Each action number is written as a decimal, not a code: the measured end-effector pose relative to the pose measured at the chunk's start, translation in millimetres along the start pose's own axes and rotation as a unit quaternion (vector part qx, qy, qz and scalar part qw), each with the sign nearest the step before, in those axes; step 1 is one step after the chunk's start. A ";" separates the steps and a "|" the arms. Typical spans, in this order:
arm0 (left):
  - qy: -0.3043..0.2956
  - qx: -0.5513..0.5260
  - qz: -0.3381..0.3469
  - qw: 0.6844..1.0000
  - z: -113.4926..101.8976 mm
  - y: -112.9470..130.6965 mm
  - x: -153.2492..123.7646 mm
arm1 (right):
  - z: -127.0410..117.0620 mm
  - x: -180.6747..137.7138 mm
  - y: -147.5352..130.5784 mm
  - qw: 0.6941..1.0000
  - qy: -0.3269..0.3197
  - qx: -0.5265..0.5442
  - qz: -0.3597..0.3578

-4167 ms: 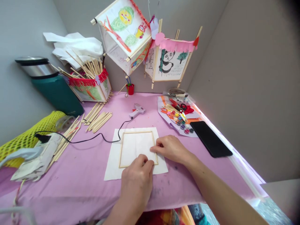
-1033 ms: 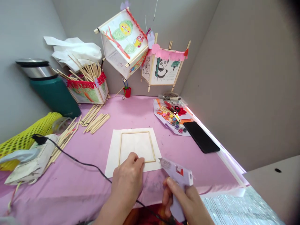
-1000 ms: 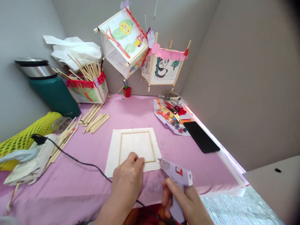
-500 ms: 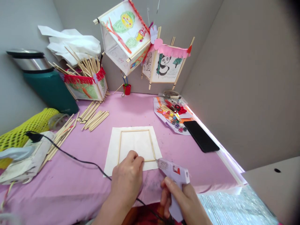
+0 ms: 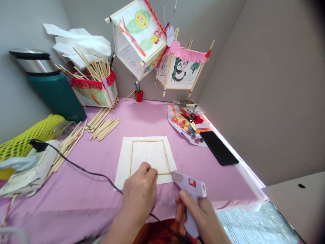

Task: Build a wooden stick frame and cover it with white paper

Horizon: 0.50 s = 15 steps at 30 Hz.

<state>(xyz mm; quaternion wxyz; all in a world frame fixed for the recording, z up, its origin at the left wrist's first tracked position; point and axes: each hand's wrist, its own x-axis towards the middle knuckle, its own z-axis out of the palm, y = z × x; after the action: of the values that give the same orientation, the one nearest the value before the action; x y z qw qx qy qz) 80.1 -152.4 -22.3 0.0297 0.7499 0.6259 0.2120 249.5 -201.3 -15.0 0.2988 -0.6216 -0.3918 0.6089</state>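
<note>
A square frame of thin wooden sticks (image 5: 147,141) lies on a white sheet of paper (image 5: 149,156). My left hand (image 5: 142,184) is closed on the frame's near stick, fingers pinched together and pressed down; its fingertips are partly hidden. In my right hand (image 5: 194,210) is a lilac hot glue gun (image 5: 189,183), gripped by its handle with the nozzle at the frame's near right corner. The gun's black cord (image 5: 83,172) runs from the left, passing beneath my left arm.
Loose sticks (image 5: 108,129) lie at the left near a power strip (image 5: 42,169) and a teal bottle (image 5: 56,96). A phone (image 5: 218,148) and paint pots (image 5: 191,132) are at the right. Decorated paper lanterns (image 5: 185,73) hang at the back above a red pot (image 5: 138,96).
The whole view has shifted slightly, so everything sits a little farther right. Both hands keep their holds, and the glue gun's nozzle stays at the same corner.
</note>
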 end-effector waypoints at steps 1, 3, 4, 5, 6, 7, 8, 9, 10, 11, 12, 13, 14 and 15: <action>0.001 0.001 0.001 1.000 0.2 0.1 0.1 | 0.1 0.1 0.3 1.000 -0.001 -0.001 0.002; 0.001 0.001 0.002 1.000 0.3 0.4 0.3 | 0.2 0.1 0.4 1.000 -0.003 0.001 0.004; 0.001 0.002 0.002 1.000 0.3 0.4 0.3 | 0.2 0.0 0.4 1.000 -0.002 0.003 0.001; 0.001 0.001 0.001 1.000 0.2 0.4 0.2 | 0.2 -0.1 0.4 1.000 0.000 0.004 -0.003; 0.001 0.001 0.001 1.000 0.0 0.3 0.1 | 0.2 -0.2 0.4 1.000 0.002 0.005 -0.006; 0.002 0.000 0.001 1.000 0.0 0.1 0.0 | 0.2 -0.3 0.4 1.000 0.004 0.005 -0.009; 0.003 -0.001 0.002 1.000 0.0 -0.1 -0.1 | 0.3 -0.4 0.4 1.000 0.005 0.003 -0.011; 0.003 -0.001 0.003 1.000 0.1 -0.3 -0.3 | 0.3 -0.6 0.4 1.000 0.005 0.000 -0.010; 0.004 -0.001 0.004 1.000 0.3 -0.5 -0.5 | 0.3 -0.8 0.3 1.000 0.006 -0.002 -0.009; 0.006 -0.001 0.003 1.000 0.6 -0.7 -0.6 | 0.3 -1.1 0.2 1.000 0.008 -0.006 -0.009; 0.008 0.000 0.003 1.000 1.0 -0.9 -0.7 | 0.3 -1.4 0.0 1.000 0.008 -0.011 -0.009; 0.009 0.001 0.003 1.000 1.3 -1.0 -0.8 | 0.3 -1.6 -0.2 1.000 0.008 -0.015 -0.009; 0.010 0.002 0.003 1.000 1.6 -1.0 -0.9 | 0.3 -1.9 -0.4 1.000 0.009 -0.019 -0.007; 0.011 0.001 0.003 1.000 1.7 -1.0 -0.9 | 0.3 -2.1 -0.6 1.000 0.010 -0.021 -0.004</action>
<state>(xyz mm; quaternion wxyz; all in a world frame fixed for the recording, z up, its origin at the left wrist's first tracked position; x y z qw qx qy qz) 79.7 -152.6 -24.4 0.0214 0.7497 0.6241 0.2193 249.2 -202.8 -13.5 0.2918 -0.6323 -0.4042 0.5930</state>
